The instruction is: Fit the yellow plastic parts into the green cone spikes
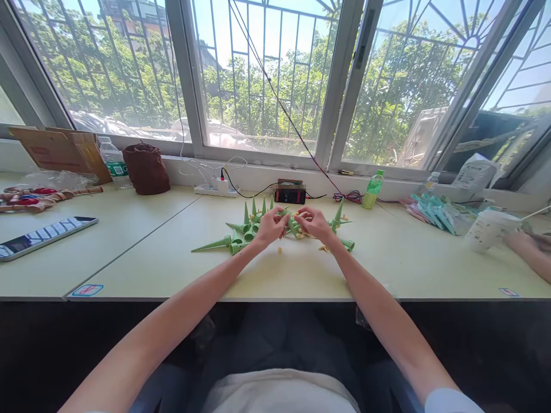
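My left hand (272,225) is closed, its thumb and fingers pinching a green plastic cone (293,227) that points down between my hands. Close on the other side is my right hand (313,222), fingertips pressed together around what looks like a small yellow piece (297,214) at the cone's upper end. More green cones, some upright and some lying on their sides, surround both hands; one long cone (215,245) lies at the left. Small yellow pieces are scattered among them, and a loose yellow piece (279,250) rests on the table (275,281) in front.
Behind the cones a phone (290,196) leans near a power strip (221,190) and cables. A green bottle (373,190) stands right of them. Farther right are plastic packets (434,213), a white cup (491,229) and another person's hand (527,244). Another phone (47,236) lies left.
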`<state>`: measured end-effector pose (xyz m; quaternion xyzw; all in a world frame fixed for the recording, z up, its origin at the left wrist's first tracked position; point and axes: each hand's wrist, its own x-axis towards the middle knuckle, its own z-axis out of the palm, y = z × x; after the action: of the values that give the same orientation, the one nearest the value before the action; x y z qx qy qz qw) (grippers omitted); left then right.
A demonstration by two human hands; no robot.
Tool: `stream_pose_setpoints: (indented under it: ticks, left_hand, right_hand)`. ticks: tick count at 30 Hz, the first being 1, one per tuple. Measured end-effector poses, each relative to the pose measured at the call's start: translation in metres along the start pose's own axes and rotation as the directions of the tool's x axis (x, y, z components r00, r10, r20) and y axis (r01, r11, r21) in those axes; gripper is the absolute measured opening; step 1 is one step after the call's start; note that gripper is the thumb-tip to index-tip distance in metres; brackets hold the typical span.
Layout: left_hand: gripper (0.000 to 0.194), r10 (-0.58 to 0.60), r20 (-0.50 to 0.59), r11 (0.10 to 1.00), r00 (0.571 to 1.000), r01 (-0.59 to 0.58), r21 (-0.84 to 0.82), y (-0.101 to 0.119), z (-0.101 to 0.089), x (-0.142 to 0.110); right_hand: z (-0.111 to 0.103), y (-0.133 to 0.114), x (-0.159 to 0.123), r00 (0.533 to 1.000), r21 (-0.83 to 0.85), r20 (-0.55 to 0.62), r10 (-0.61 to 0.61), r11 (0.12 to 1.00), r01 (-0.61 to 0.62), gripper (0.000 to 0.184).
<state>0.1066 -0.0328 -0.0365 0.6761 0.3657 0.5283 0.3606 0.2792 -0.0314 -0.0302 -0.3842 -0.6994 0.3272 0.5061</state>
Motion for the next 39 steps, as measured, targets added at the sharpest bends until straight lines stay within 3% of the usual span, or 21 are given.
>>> stream_pose_setpoints:
  ticks: [4,10,21,28,35,39]
  left_hand:
    - [0.023,0.053,0.028,0.992,0.998,-0.056,0.112,-0.002,-0.001,-0.003]
    - [0.025,0.144,0.062,0.947,0.988,-0.156,0.280,0.003,0.002,-0.008]
    - [0.026,0.220,0.111,0.903,0.969,-0.245,0.353,0.001,0.002,-0.009]
    - [0.026,0.160,0.048,0.929,0.986,-0.167,0.331,0.006,0.005,-0.008]
    - [0.026,-0.043,-0.025,0.997,0.999,0.045,0.064,0.004,0.005,-0.003]
    - [0.031,-0.067,-0.002,0.998,0.998,0.067,0.011,-0.001,0.005,-0.002]
  right_hand:
    - [0.001,0.000,-0.001,1.000,-0.091,-0.017,-0.022,0.996,0.020,0.041]
    - [0.001,-0.005,-0.004,0.997,-0.173,-0.072,0.030,0.984,-0.042,0.047]
    - [0.000,0.002,-0.001,0.989,-0.104,-0.061,0.137,0.984,-0.143,0.040]
    - [0.002,0.008,0.003,0.995,-0.127,-0.103,0.015,0.992,-0.028,0.030]
    - [0.001,0.008,0.003,0.995,-0.222,-0.015,-0.103,0.970,0.097,0.028]
    - [0.001,0.012,0.003,0.996,-0.210,0.024,-0.091,0.973,0.094,0.025]
